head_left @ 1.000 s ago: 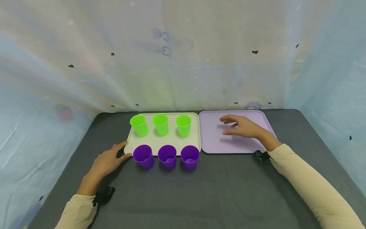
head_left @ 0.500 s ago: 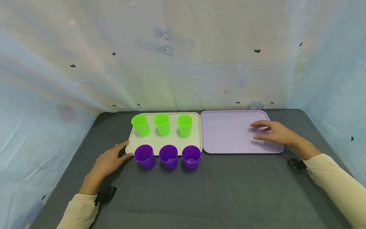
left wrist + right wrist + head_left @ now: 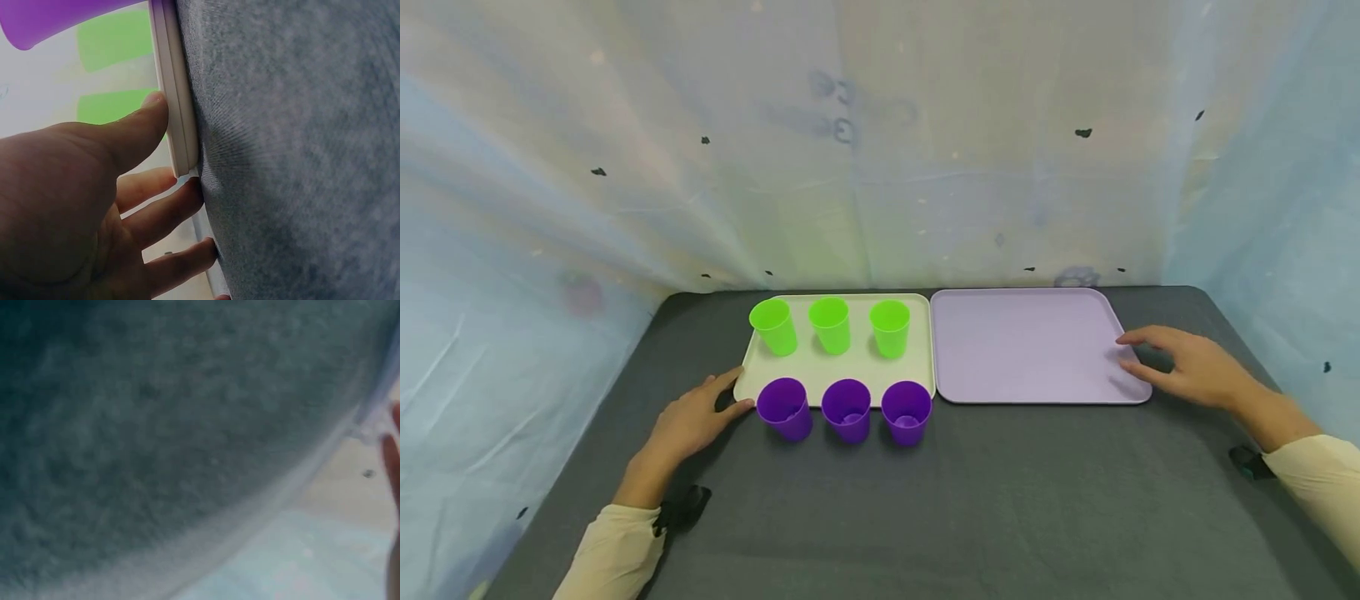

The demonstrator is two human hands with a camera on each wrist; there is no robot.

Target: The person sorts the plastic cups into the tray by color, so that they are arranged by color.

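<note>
Grey cloth covers the surface [image 3: 925, 500]. At centre frame, the white tray [image 3: 835, 367] (cups aboard) is pinched at its corner by the left hand [image 3: 688, 421], seemingly steadying it. Right of centre, the right hand [image 3: 1195, 371], fingers relaxed, touches the lilac tray [image 3: 1022, 350] edge.
</note>
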